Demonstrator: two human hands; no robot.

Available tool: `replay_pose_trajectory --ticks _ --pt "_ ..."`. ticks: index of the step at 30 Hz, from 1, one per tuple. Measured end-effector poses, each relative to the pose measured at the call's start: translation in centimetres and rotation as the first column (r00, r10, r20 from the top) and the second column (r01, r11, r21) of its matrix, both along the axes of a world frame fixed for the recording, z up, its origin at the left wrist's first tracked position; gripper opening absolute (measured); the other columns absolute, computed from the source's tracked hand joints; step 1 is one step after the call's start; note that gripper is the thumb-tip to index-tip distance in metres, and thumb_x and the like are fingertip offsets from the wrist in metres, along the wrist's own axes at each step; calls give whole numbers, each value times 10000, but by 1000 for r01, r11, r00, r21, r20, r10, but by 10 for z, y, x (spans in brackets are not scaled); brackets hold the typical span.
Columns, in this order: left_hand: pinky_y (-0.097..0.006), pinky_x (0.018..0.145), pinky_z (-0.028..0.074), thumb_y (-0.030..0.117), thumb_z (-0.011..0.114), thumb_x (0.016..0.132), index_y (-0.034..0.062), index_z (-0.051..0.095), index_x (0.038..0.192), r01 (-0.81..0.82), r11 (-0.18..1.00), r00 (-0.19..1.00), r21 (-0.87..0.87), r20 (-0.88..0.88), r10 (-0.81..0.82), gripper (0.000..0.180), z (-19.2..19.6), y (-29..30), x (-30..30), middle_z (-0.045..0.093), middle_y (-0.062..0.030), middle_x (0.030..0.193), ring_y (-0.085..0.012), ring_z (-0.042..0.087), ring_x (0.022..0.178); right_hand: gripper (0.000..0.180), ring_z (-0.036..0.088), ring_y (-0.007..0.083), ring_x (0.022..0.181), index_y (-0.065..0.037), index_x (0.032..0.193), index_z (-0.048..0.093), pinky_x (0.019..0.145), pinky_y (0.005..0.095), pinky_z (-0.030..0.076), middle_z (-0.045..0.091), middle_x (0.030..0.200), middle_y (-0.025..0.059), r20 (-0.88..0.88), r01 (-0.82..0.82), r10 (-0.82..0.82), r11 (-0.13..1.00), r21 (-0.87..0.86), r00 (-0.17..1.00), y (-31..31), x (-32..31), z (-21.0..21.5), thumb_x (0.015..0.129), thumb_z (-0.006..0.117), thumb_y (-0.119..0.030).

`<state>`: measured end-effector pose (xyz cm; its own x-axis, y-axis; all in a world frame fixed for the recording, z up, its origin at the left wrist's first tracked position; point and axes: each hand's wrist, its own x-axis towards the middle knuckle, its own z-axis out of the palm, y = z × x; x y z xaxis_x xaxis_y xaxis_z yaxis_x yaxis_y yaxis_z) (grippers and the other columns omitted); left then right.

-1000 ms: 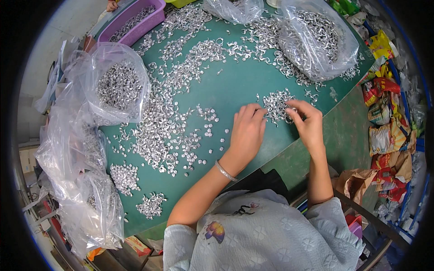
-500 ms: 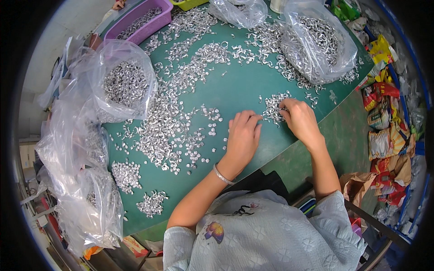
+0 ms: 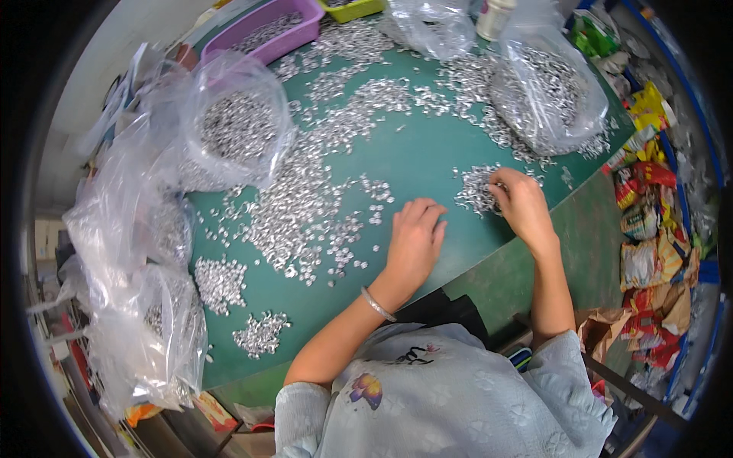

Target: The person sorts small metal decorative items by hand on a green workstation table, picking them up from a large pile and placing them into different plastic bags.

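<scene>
Small silvery metal pieces, many of them curved like hooks or open rings, lie on a green tabletop [image 3: 366,172]. My right hand [image 3: 525,204] is at a small pile of these pieces [image 3: 475,189] near the table's right edge, its thumb and fingers drawn together at the pile's side. Whatever sits between those fingertips is too small to make out. To the left of it, my left hand [image 3: 416,238] rests low over the table, fingers bent and close together. Its fingertips point toward the pile, apart from it, and their inner side is hidden. A silvery bangle [image 3: 378,305] circles my left wrist.
A broad heap of pieces [image 3: 294,217] spreads across the left and back. Two smaller piles [image 3: 220,284] [image 3: 261,334] lie front left. Clear plastic bags of pieces [image 3: 238,126] [image 3: 546,95] stand left and back right. A purple basket [image 3: 305,27] is at the back; colourful packets [image 3: 649,179] line the right.
The whole view has shifted, so the table's contents appear farther right. My left fingertips are slightly farther from the right hand. The right hand stays at the small pile.
</scene>
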<state>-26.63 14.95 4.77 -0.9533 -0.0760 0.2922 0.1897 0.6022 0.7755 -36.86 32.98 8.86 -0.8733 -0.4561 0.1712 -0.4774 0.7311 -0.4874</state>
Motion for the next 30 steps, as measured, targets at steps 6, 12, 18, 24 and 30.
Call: replay_pose_trajectory --ticks 6,12,18,24,30 --pt "-370 833 486 -87 573 843 -5 608 1082 -131 986 991 99 12 130 255 16 -28 63 606 -165 1007 -331 598 949 66 609 368 726 26 869 607 643 395 477 617 798 180 283 -345 442 877 -334 851 -58 77 9 848 641 -26" --pt "-330 867 484 -141 511 848 -13 626 1061 -630 770 773 98 -19 634 274 19 -73 166 641 -142 992 -269 635 945 133 613 365 781 -13 964 586 650 423 494 594 881 149 172 -578 653 742 -340 737 -141 150 -28 838 629 -4" --pt "-442 1019 401 -105 558 839 -5 632 1072 -770 621 637 -146 -124 761 264 -2 -99 213 636 -156 1087 -307 610 1066 254 598 372 871 -1 1084 536 714 434 505 535 1042 148 157 -701 794 596 -392 587 -217 195 -57 836 586 21" --pt "-560 1120 236 -39 643 829 24 637 1094 -632 751 768 -194 -26 640 272 -2 -104 210 632 -96 1148 -288 564 1180 233 594 328 921 2 1026 630 792 395 500 613 1037 152 44 -554 639 698 -454 768 -187 152 -36 796 645 38" --pt "-647 1098 184 -67 624 804 6 635 1010 -636 710 749 -302 -22 662 218 -23 -120 212 582 -99 1097 -307 562 1143 225 526 291 926 -30 984 653 789 391 408 584 1006 94 -199 -450 409 854 -259 891 -195 115 -38 779 722 -93"
